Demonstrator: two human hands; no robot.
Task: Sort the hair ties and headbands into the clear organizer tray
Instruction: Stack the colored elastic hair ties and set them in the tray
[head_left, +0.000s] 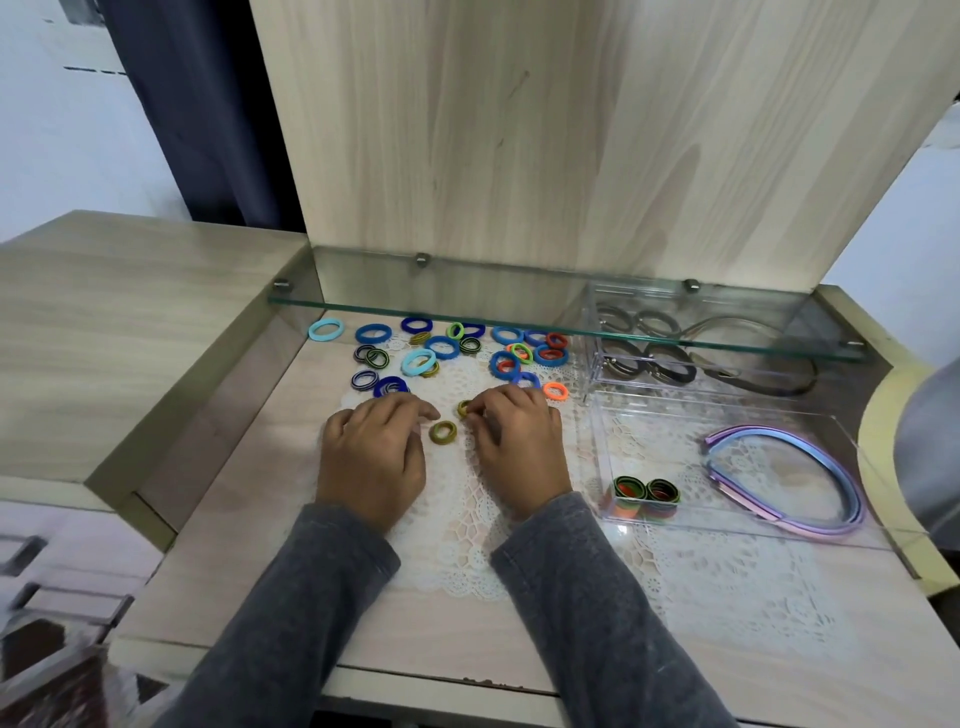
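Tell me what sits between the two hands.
Head view: an olive hair tie on the lace mat, between left hand and right hand, which pinches a second olive tie.

even soft light, warped blurry edges

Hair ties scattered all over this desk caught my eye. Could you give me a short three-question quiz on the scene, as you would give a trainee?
1. True or false: the pastel headbands lie inside the clear organizer tray.
2. The right hand pinches a hair tie of which colour? A olive, B orange, C light blue.
3. Fill in: the loose olive hair tie on the lace mat lies ___ the left hand and the right hand.

Key: 1 true; 2 A; 3 between.
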